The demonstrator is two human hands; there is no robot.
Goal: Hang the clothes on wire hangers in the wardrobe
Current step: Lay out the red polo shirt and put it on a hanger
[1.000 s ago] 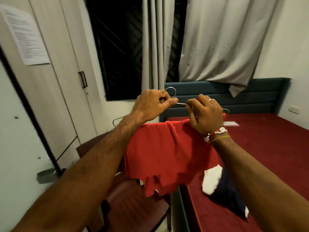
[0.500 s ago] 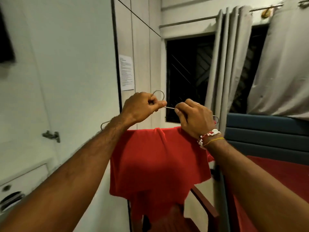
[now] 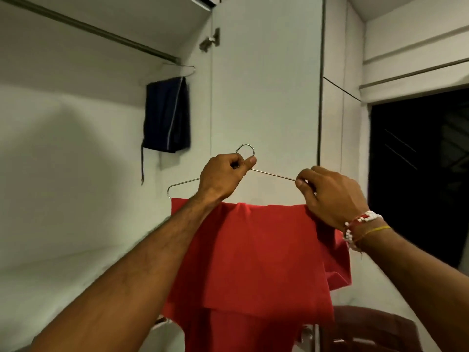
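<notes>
While the left hand pinches the wire hanger at the base of its hook and the right hand pinches its sloping arm, the two apart, the red garment drapes over the bar just below them. Folded loosely over thin wire, it could slide off if the hanger tips on the lift to the rail, well above the left hand. A dark garment hangs there already. A pale wardrobe door stands beyond the hands, with a dark window past the right hand.

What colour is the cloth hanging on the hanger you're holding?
Red cloth, plain with no pattern; the head view shows it.
</notes>
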